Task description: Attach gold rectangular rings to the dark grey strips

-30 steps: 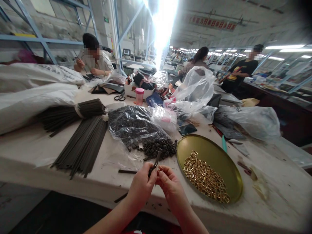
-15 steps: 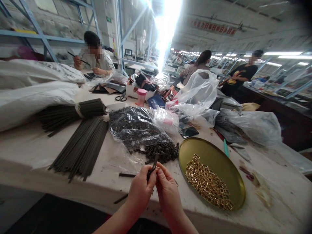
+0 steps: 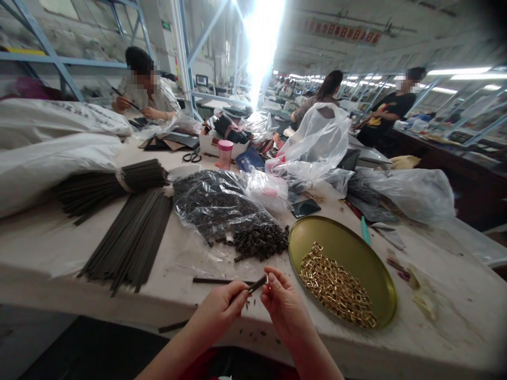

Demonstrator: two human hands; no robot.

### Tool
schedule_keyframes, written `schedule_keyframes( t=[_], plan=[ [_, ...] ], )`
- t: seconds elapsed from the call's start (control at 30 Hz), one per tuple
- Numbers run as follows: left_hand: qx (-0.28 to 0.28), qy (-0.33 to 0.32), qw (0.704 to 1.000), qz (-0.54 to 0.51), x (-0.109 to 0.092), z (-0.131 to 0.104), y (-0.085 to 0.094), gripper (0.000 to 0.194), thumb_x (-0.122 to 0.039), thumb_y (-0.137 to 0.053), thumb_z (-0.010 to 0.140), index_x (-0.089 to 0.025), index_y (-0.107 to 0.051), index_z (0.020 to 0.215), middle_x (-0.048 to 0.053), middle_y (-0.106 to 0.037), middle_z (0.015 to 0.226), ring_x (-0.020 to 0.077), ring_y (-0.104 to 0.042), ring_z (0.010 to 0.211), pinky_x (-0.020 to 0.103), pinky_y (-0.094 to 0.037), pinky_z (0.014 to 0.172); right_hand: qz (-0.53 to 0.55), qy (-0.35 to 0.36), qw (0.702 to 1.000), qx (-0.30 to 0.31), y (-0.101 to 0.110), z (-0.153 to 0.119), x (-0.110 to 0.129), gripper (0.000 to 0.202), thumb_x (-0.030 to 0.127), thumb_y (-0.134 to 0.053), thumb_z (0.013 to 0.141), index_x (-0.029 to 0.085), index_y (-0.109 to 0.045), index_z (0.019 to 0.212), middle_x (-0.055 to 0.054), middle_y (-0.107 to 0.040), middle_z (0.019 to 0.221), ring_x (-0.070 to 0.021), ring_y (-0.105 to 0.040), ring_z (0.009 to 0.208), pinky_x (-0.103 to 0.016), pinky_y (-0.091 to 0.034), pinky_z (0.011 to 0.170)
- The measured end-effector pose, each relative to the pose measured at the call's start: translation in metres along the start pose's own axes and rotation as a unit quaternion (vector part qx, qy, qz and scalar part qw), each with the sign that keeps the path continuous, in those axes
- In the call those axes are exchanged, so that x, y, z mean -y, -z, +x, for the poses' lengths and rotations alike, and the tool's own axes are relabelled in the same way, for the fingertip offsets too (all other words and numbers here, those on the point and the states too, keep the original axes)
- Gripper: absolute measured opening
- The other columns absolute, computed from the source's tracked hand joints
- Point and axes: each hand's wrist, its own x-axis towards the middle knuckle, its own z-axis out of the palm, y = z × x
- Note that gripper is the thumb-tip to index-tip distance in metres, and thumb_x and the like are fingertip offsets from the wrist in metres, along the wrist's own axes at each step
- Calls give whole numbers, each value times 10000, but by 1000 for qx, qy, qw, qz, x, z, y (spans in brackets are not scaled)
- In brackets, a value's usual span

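Near the table's front edge, my left hand (image 3: 226, 303) pinches a dark strip (image 3: 258, 284) that points up and right. The fingers of my right hand (image 3: 280, 296) are closed on a small metal buckle (image 3: 268, 279) at the strip's tip. Whether the strip passes through the buckle is too small to tell. Another dark strip (image 3: 208, 281) lies on the table behind my left hand. Right of my hands is a round gold tray (image 3: 390, 274) with a heap of gold buckles (image 3: 336, 287). Small black loops (image 3: 261, 241) spill from a clear plastic bag (image 3: 214, 203) beyond my hands.
Bundled dark strips (image 3: 127, 237) lie at the left beside white sacks (image 3: 59, 163). Farther back are scissors (image 3: 192, 157), a pink-lidded jar (image 3: 225, 154), a phone (image 3: 306, 207) and plastic bags (image 3: 317, 142). A person (image 3: 144, 89) works across the table; two others are farther right.
My hands have moved slightly apart and the strip has tilted from nearly upright to a low slant. The buckle now shows in my right fingers. The whole view has shifted a little.
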Motion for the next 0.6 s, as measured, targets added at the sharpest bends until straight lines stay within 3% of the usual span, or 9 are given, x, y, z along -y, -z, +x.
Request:
schedule_keyframes(
  t=[0.13,0.23,0.4,0.5,0.6],
  plan=[
    [-3,-29,996,80,-3,-1,-2,252,-313,-367,864,-172,-526,728,-29,-476,625,119,-448,609,212,-312,573,2,-33,999,2,6,-4,-4,364,270,-815,508,175,-643,814,51,-556,565,-44,-515,491,-143,-447,469],
    [-21,-40,994,104,-7,2,-9,248,-289,-365,865,-171,-520,711,-9,-523,659,130,-471,633,222,-324,591,-25,-16,999,25,10,-7,-12,341,291,-790,558,180,-630,837,47,-561,589,-50,-513,507,-158,-446,492],
    [10,-18,1000,-16,-16,3,-18,174,-280,-393,860,-155,-509,825,2,-571,724,125,-516,667,218,-379,629,-155,94,981,64,16,-13,-21,229,354,-691,689,158,-592,754,34,-554,618,-59,-465,507,-175,-394,482],
    [38,-14,997,-59,-19,1,-18,161,-298,-446,840,-151,-509,817,-7,-557,737,121,-511,683,215,-392,640,-178,96,977,62,20,-15,-24,242,386,-649,723,164,-557,754,48,-507,591,-70,-437,500,-190,-376,482],
    [27,-9,996,-85,-18,0,-20,163,-294,-449,836,-153,-498,771,-22,-532,684,111,-495,640,214,-387,621,-170,80,980,63,21,-17,-26,253,407,-617,745,176,-514,738,61,-470,568,-77,-427,493,-200,-371,489]
  ],
)
